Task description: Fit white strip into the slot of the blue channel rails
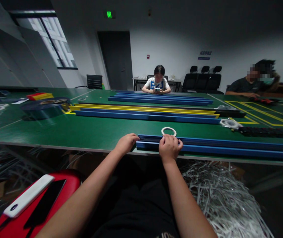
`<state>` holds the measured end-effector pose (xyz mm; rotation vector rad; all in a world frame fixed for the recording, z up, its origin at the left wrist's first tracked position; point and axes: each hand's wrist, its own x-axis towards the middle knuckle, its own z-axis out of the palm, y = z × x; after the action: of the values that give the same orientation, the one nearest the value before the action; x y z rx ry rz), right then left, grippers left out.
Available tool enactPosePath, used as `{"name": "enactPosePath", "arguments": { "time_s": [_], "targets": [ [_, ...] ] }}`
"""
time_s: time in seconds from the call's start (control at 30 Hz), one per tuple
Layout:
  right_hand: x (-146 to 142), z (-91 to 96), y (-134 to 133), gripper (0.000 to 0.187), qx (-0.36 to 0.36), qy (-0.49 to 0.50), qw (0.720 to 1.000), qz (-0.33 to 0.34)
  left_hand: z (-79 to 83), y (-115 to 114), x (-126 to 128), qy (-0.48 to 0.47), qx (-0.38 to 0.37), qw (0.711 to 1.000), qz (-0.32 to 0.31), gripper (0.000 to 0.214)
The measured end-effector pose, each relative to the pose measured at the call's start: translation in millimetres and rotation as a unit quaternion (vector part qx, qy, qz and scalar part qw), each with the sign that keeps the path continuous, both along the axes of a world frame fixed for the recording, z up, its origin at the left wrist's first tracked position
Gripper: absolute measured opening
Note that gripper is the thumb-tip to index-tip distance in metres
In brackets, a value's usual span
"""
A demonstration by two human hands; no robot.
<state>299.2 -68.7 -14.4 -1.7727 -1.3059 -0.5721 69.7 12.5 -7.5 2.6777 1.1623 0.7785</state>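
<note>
Two long blue channel strips (230, 150) lie parallel along the near edge of the green table, running off to the right. My left hand (126, 144) is at their left end, fingers bent together with the tips against the end of the strips. Whatever else may be between those fingertips is too small to make out. My right hand (169, 147) curls over the strips a little further right, its fingers wrapped on the nearer one. Just beyond it, a white tape ring (165, 129) lies flat, partly hidden by the knuckles.
Behind stand yellow strips (143, 108) and more blue strips (143, 116). A large dark roll (43, 109) is at left, a clear tape roll (230, 123) at right. Two people sit across the table (101, 132). White scrap strips (225, 195) and a red stool (64, 185) are below.
</note>
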Motion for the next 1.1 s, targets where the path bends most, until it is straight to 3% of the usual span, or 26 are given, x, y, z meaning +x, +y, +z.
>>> {"name": "enactPosePath", "arguments": {
  "time_s": [0.37, 0.53, 0.63, 0.9, 1.1],
  "targets": [
    [0.5, -0.5, -0.2, 0.030, -0.001, 0.001, 1.000, 0.001, 7.0, -9.7, 2.4, 0.023, 0.013, 0.996, 0.085, 0.014],
    [0.9, 0.0, -0.5, 0.032, -0.002, -0.002, 1.000, 0.000, 4.7, -3.8, -0.6, 0.004, -0.016, 0.997, 0.071, 0.017],
    [0.9, -0.2, -0.1, 0.031, -0.002, 0.000, 1.000, 0.001, 3.9, -0.5, -0.6, -0.001, -0.019, 0.995, 0.097, 0.021],
    [0.7, 0.8, -0.7, 0.029, 0.001, 0.004, 1.000, 0.002, 4.6, 7.5, 3.3, 0.009, 0.013, 0.996, 0.084, 0.014],
    [0.8, 1.3, -1.2, 0.028, -0.006, 0.005, 1.000, 0.005, 1.6, 1.7, 0.0, 0.002, 0.033, 0.996, 0.088, 0.020]
  ]
}}
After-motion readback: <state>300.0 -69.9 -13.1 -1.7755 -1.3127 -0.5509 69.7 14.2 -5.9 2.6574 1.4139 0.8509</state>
